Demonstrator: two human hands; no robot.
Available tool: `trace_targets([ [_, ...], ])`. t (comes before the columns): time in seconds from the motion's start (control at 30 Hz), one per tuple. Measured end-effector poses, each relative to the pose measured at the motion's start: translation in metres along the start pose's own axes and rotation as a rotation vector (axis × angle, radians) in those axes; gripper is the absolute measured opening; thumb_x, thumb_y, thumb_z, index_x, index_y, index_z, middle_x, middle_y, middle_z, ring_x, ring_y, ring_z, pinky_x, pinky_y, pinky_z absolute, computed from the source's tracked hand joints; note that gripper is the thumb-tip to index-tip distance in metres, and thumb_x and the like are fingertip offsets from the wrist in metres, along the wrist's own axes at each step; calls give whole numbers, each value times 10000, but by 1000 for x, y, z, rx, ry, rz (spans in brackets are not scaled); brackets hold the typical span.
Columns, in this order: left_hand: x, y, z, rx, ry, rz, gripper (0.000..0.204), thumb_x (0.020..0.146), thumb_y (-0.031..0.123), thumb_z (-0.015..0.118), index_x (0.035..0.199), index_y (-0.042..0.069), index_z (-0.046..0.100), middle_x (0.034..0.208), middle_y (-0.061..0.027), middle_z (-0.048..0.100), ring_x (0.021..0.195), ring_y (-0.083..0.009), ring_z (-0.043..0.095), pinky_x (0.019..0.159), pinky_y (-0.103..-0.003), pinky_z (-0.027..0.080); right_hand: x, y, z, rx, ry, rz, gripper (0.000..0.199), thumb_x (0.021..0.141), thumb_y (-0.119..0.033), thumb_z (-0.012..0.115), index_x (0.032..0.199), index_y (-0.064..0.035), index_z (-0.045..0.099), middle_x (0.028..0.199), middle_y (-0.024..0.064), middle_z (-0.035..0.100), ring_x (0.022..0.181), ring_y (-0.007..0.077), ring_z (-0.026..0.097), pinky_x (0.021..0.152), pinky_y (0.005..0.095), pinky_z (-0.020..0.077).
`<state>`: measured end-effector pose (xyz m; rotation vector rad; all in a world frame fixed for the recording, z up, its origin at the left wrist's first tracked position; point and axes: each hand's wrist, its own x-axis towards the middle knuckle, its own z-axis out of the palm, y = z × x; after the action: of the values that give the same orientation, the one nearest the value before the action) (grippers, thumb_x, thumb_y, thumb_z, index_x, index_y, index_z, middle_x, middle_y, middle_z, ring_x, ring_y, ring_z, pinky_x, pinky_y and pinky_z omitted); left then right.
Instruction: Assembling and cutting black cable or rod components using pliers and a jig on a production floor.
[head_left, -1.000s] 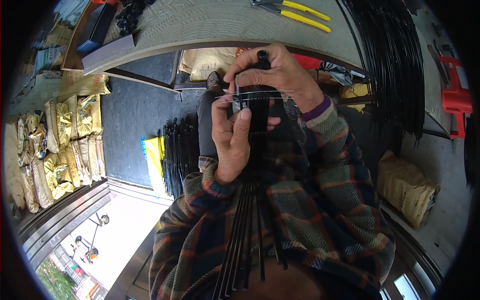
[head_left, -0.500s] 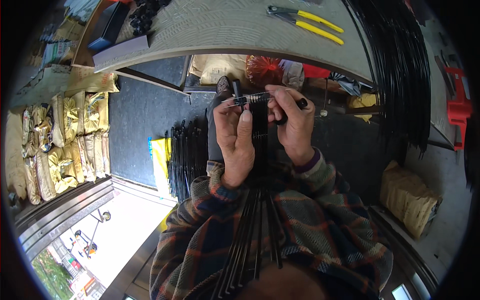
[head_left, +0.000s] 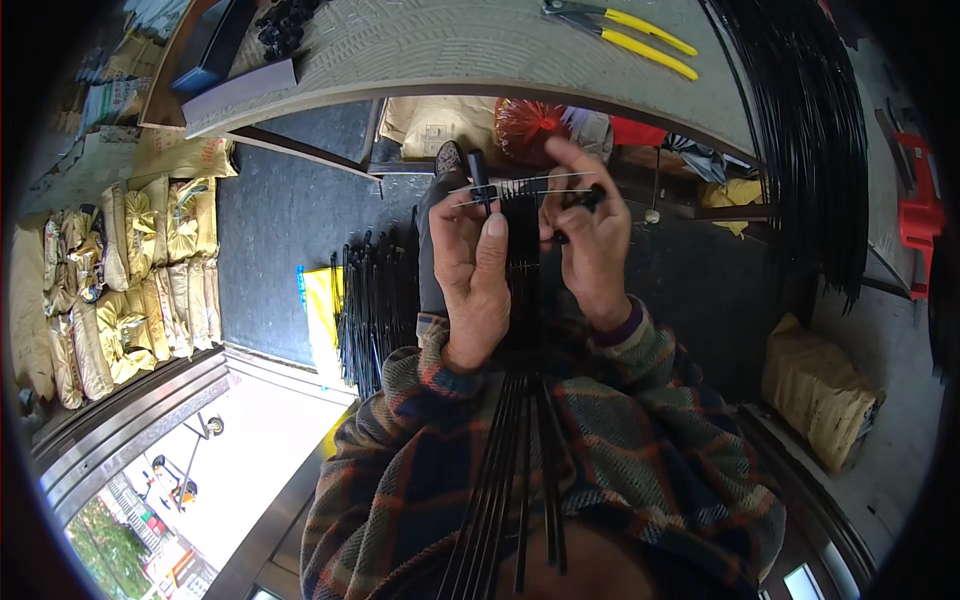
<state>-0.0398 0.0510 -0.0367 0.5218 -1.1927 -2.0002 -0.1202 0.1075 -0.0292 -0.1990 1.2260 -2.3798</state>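
- Black rods (head_left: 524, 240) are hanging between both hands, in front of the plaid jacket (head_left: 640, 430).
- Thin wires (head_left: 525, 186) are crossing their upper part.
- Left hand (head_left: 468, 285) is pinching a dark stick (head_left: 476, 165) by the wires.
- Right hand (head_left: 595, 255) is curling round a dark handle (head_left: 593, 196), forefinger raised.
- Judging: this is calling for a steady left pinch, level wires, even spacing.

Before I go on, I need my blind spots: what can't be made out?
In the head view:
Black piece: middle hidden by the right hand.
Stick: lower end hidden by the left hand.
Hanging strands: tops cut off by the upper edge.
Rods: some ends cut off by the lower edge.
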Motion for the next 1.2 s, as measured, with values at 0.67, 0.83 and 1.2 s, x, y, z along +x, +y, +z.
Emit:
trace_targets([
  [0.67, 10, 22, -23, -36, -106, -155, 242, 859, 6, 531, 1082, 34, 442, 984, -47, 544, 901, -103, 519, 844, -260, 409, -1, 7, -9, -271, -401, 95, 110, 760, -57, 675, 838, 10, 636, 802, 15, 605, 770, 66, 540, 714, 207, 431],
  [0.83, 32, 32, -38, -104, -213, -262, 223, 765, -30, 649, 941, 21, 522, 856, -45, 593, 739, -100, 571, 699, -222, 471, -2, -3, -8, -208, -373, 229, 114, 752, -62, 686, 829, 11, 647, 754, 16, 614, 722, 51, 532, 661, 198, 424],
  [1.2, 29, 33, -43, 36, -194, -217, 197, 822, 46, 613, 1002, -13, 561, 861, -51, 616, 788, -87, 570, 749, -224, 456, -11, 2, 6, -296, -309, 8, 285, 782, -118, 679, 1009, 16, 570, 835, 9, 592, 809, 56, 530, 692, 198, 424],
])
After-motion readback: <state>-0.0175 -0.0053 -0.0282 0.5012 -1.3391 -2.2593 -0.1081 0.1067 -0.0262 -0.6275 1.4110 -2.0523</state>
